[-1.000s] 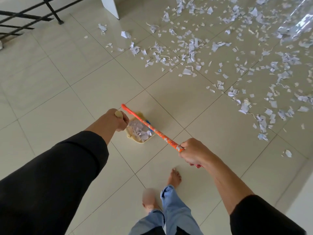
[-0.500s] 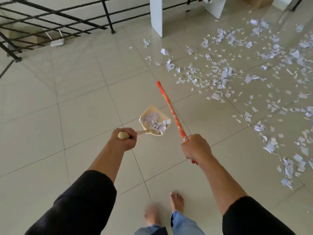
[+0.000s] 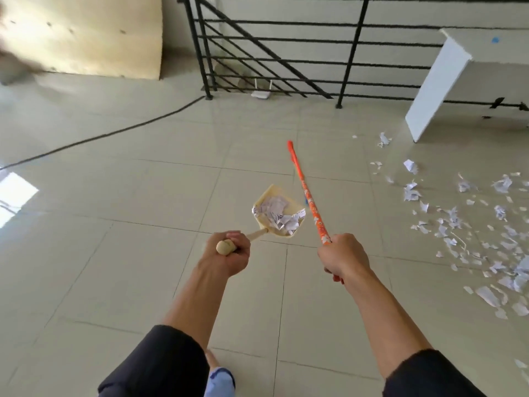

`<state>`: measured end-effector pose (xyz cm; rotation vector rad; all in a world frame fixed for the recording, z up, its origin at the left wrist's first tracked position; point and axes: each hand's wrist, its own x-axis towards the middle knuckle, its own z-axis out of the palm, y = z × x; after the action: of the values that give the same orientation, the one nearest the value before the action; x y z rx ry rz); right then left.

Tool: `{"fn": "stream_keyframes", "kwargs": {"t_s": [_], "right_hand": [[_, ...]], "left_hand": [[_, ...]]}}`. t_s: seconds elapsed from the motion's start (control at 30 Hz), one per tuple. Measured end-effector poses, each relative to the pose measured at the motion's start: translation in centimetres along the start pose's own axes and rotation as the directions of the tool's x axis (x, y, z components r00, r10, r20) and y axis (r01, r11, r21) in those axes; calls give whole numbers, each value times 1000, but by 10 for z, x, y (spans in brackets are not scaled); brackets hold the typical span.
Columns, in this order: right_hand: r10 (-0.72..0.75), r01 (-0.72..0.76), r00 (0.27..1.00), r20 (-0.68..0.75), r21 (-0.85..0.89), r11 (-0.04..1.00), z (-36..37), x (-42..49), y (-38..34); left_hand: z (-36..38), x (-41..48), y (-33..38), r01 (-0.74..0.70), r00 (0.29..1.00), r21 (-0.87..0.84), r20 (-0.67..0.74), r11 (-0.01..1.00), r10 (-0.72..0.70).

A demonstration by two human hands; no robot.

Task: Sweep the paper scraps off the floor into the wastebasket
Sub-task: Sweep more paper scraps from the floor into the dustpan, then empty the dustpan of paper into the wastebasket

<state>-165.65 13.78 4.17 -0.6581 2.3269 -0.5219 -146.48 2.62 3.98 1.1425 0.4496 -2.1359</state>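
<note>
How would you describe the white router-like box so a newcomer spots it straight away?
Start at the black metal railing across the far side of the tiled floor. At the foot of its left section, just right of where the black cable ends, a small flat white box lies on the floor. Two thin white antennas standing up from it distinguish it from the paper scraps.

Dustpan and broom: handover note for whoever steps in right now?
Left hand grips the dustpan handle; the pan is held off the floor, loaded with paper scraps.
Right hand grips the orange broom handle; its brush end is not in view.
Done: one load scooped.
Left: many scraps lie on the tiles to the right, near the white panel. No wastebasket is in view, so find it, empty the pan, then sweep the rest.
</note>
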Motion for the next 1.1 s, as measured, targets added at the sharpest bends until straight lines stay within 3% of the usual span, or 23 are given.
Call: {"fn": "stream_keyframes", "kwargs": {"t_s": [0.17, 0.33, 0.53, 0.9, 1.1], "right_hand": [[-106, 109, 992, 63, -41, 993, 67, 17, -116], [-211, 216, 967, 140, -22, 976, 163, 18, -251], [-293, 298, 926, 239, 17, 954, 237, 4, -353], [-457, 487, 768, 448, 54, 872, 384, 6, -554], [-497, 553, 659, 565, 84, 829, 443, 19, -665]], "left_hand": [[-3, -3, 121, -59, 996, -203, 48, 977, 70], [-14, -24, 267, -136, 987, -259, 48, 956, 153], [-29, -46, 379, -228, 968, -372, 13, 900, 250], [-71, -72, 574, -440, 855, -642, -85, 628, 511], [-58, -85, 657, -562, 777, -667, -223, 489, 589]]}}
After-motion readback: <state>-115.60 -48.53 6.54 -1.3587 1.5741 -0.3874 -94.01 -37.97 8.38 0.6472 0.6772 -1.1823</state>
